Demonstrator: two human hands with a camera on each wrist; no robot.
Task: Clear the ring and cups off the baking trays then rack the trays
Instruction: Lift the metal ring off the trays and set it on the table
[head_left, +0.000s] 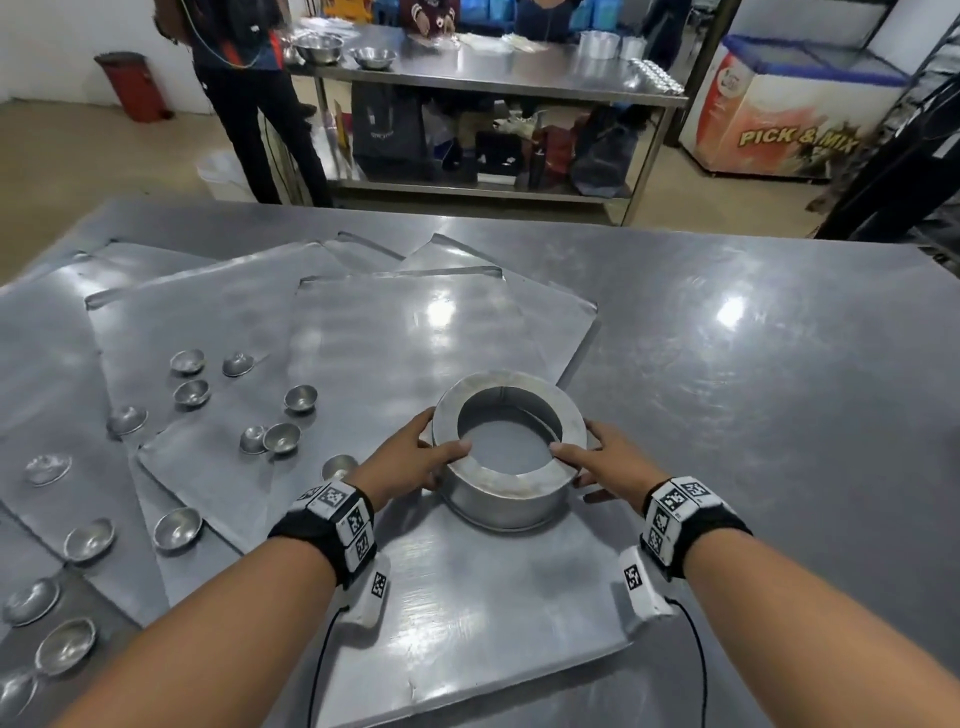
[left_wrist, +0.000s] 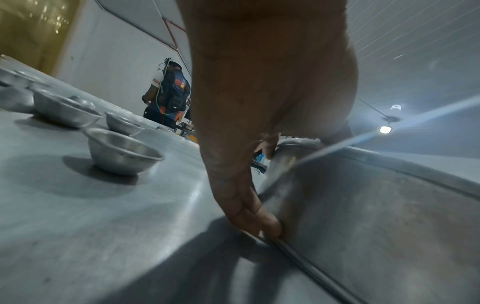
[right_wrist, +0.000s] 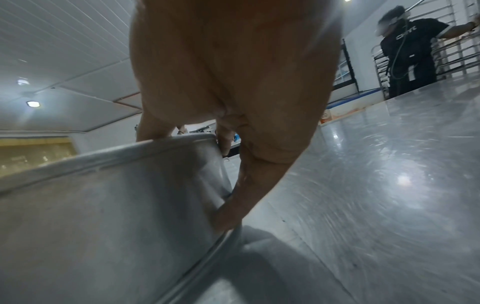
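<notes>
A wide metal ring (head_left: 506, 486) stands on the nearest baking tray (head_left: 467, 613) in the head view. My left hand (head_left: 415, 457) grips its left side, thumb on the top rim, fingers down the wall. My right hand (head_left: 605, 462) grips the right side the same way. The left wrist view shows the left fingers (left_wrist: 249, 209) against the ring's wall (left_wrist: 376, 216). The right fingers (right_wrist: 239, 203) press the ring's wall (right_wrist: 103, 216) in the right wrist view. Several small metal cups (head_left: 283, 436) lie scattered on overlapping trays (head_left: 208, 322) to the left; nearby cups (left_wrist: 122, 153) show in the left wrist view.
The trays lie fanned over the left half of a steel table (head_left: 753, 389). Behind stands another steel table (head_left: 493, 73) with bowls, a person (head_left: 249, 78) beside it, and a freezer chest (head_left: 795, 104). A person (right_wrist: 413, 47) stands by a tray rack (right_wrist: 457, 53) at right.
</notes>
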